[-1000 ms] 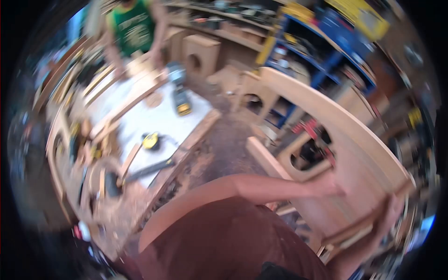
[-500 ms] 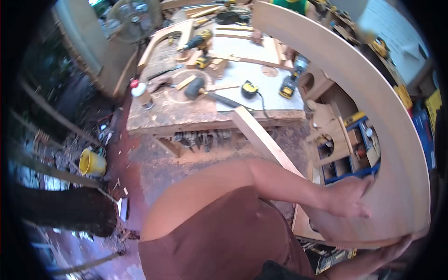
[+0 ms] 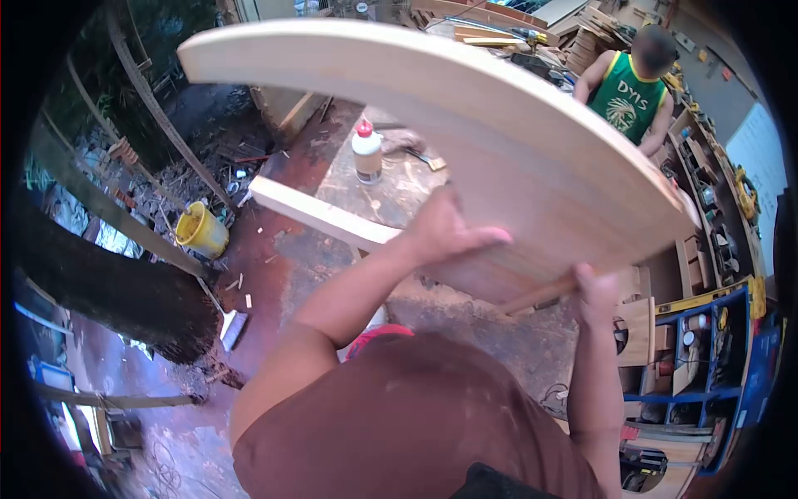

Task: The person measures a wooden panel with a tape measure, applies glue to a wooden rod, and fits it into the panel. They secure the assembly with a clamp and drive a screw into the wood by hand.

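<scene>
Mid-frame, left hand point(image 3: 445, 229) and right hand point(image 3: 594, 295) grip the wooden panel point(image 3: 540, 166)'s edges; it looks stiff, bulky, best held there.

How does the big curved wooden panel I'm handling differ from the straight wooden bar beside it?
Shape: the curved wooden panel has an arched far edge; the straight wooden bar has straight sides.
Size: the panel is broad; the bar is narrow.
Contact: left hand and right hand hold the panel; neither visibly grips the bar.
Both are pale wood.
</scene>
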The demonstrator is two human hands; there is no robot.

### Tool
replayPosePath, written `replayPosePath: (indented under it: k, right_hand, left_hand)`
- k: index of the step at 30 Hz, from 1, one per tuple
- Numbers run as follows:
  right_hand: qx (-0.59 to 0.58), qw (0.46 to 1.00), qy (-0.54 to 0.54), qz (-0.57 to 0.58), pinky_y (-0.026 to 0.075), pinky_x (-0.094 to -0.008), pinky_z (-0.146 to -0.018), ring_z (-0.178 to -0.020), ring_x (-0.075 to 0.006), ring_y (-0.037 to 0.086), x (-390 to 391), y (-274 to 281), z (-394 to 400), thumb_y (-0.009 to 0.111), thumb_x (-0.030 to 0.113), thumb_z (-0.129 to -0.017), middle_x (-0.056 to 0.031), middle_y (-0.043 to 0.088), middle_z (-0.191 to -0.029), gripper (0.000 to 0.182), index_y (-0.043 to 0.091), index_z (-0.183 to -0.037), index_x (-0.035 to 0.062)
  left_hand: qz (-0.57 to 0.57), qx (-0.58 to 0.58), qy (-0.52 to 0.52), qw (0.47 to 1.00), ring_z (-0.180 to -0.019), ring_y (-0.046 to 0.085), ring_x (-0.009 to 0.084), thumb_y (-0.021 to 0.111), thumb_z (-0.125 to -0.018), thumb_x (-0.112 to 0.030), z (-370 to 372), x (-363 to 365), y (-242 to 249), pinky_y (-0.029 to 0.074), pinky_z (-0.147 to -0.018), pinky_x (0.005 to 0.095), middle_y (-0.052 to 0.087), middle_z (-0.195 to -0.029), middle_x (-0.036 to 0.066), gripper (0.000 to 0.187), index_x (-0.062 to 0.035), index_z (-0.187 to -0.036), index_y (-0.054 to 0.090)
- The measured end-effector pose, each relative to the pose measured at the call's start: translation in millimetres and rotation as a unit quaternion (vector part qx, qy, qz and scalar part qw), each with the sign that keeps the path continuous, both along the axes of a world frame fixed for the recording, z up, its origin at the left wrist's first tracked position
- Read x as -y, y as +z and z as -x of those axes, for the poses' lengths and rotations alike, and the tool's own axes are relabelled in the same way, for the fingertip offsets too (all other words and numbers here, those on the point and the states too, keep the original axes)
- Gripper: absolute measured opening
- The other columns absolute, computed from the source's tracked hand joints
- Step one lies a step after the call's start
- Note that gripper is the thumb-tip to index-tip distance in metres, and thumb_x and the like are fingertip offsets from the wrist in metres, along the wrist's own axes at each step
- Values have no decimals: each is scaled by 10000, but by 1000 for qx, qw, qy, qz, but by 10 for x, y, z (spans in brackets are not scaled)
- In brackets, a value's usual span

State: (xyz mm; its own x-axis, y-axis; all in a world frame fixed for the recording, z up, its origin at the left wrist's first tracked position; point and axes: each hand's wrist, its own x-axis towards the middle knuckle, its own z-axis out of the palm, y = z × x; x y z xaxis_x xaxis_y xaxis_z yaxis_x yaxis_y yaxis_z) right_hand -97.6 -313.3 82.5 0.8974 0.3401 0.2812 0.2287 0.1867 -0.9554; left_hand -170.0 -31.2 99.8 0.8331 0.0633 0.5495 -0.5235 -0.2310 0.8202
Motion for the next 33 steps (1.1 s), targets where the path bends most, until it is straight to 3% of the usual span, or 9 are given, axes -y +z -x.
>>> replayPosePath:
  k: [2, 8, 15, 23, 25, 29, 31, 32, 33]
  right_hand:
    - [7, 999, 34, 8, 495, -352, -922, -1058, -206, 602, -816, -104, -216, 811, 216, -785, -109, 610, -1169, 635, 497, -1276, -35]
    - [-29, 996, 70, 41, 512, -343, -914, -990, -192, 638, -2203, -403, -720, 833, 236, -776, -104, 670, -1078, 544, 577, -1175, -31]
    - [-29, 995, 81, 52, 503, -340, -926, -1025, -157, 627, -2358, -620, -1168, 842, 217, -772, -69, 677, -1105, 551, 586, -1209, 0]
    - [-42, 990, 128, 42, 504, -309, -904, -1017, -121, 616, -2106, -836, -1566, 844, 189, -769, -52, 677, -1107, 524, 606, -1203, 16]
    - [-33, 989, 136, 49, 504, -307, -901, -1014, -122, 618, -2103, -829, -1612, 844, 194, -768, -55, 681, -1104, 521, 611, -1201, 22]
    - [-22, 983, 149, 102, 502, -313, -900, -1020, -131, 621, -2088, -622, -1650, 844, 237, -766, -73, 682, -1111, 558, 604, -1223, 24]
    - [-11, 980, 168, 105, 496, -320, -905, -1031, -141, 622, -2088, -671, -1685, 835, 254, -779, -83, 680, -1121, 578, 593, -1250, 24]
    - [-12, 978, 179, 103, 496, -320, -905, -1031, -141, 622, -2083, -657, -1702, 835, 254, -779, -83, 680, -1121, 578, 593, -1250, 24]
    - [-5, 976, 195, 94, 490, -324, -914, -1042, -145, 619, -2076, -613, -1701, 831, 261, -786, -89, 678, -1127, 582, 586, -1257, 23]
  left_hand:
    - [-4, -24, 72, 997, -1018, 652, 261, 893, -688, -363, -126, -676, -219, 505, -914, 376, 679, -1099, 163, 708, 42, -1181, 587]
    - [39, -60, 138, 988, -1006, 656, 249, 923, -628, -373, -610, -1923, -816, 517, -900, 362, 681, -1093, 157, 770, 47, -1179, 586]
    - [130, -69, 105, 983, -1002, 642, 241, 928, -628, -390, -1111, -2053, -1305, 518, -881, 363, 672, -1092, 145, 769, 39, -1170, 590]
    - [61, -38, 122, 990, -983, 634, 246, 899, -656, -459, -1400, -1840, -1417, 510, -881, 373, 667, -1068, 135, 777, 52, -1151, 587]
    - [92, -50, 115, 988, -972, 638, 252, 888, -677, -452, -1340, -1817, -1309, 509, -879, 375, 673, -1047, 138, 739, 56, -1127, 598]
    - [-214, -271, 192, 919, -899, 678, 233, 826, -773, -297, -1045, -1915, -694, 518, -835, 355, 721, -969, 158, 473, 62, -1035, 665]
    - [-238, -322, 164, 902, -861, 688, 190, 795, -789, -211, -773, -1945, -178, 521, -791, 325, 732, -931, 154, 351, 46, -1005, 696]
    - [-198, -279, 168, 925, -802, 682, 173, 748, -805, -157, -680, -1865, 126, 525, -744, 303, 728, -860, 115, 189, 15, -875, 715]
    - [-235, -183, 185, 936, -741, 673, 176, 734, -814, -164, -622, -1827, 368, 519, -688, 296, 718, -810, 113, 203, 25, -758, 688]
